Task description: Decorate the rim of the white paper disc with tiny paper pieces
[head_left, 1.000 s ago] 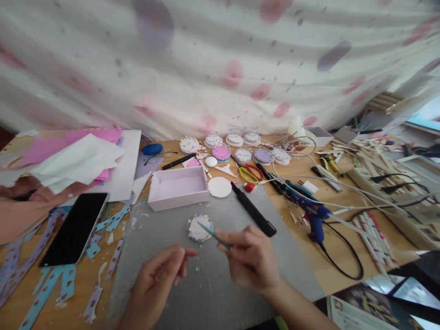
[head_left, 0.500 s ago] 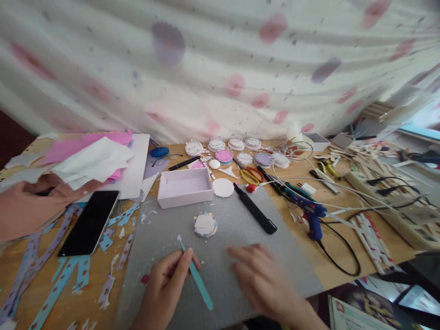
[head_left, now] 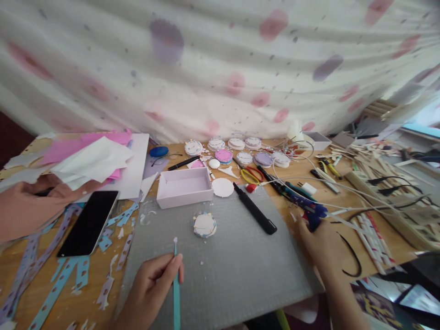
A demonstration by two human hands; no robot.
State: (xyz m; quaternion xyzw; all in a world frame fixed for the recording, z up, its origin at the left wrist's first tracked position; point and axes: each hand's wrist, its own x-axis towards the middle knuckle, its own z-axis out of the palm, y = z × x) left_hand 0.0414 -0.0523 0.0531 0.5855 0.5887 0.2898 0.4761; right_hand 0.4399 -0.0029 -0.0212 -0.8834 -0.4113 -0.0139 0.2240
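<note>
In my left hand (head_left: 154, 279) is a slim pair of teal tweezers (head_left: 176, 293), pinched near the front, with a tiny pale piece at the tip. Above it on the grey cutting mat (head_left: 240, 275) lies a small round white disc (head_left: 205, 225) with a coloured, scalloped-looking edge. My right hand (head_left: 318, 240) is around the handle of a blue glue gun (head_left: 311, 211), which lies at the right side of the mat. The palm hides part of the handle and cable.
A pale open box (head_left: 185, 187), a white paper circle (head_left: 223, 187) and a black pen-like tool (head_left: 256, 208) lie beyond the disc. Several decorated discs (head_left: 236, 144) line the back. A phone (head_left: 90, 223) is left, a power strip (head_left: 395, 211) right, with cables crossing between.
My right hand has moved from above the mat rightward to the glue gun's handle. My left hand has shifted slightly left and down, turning the tweezers more upright in view.
</note>
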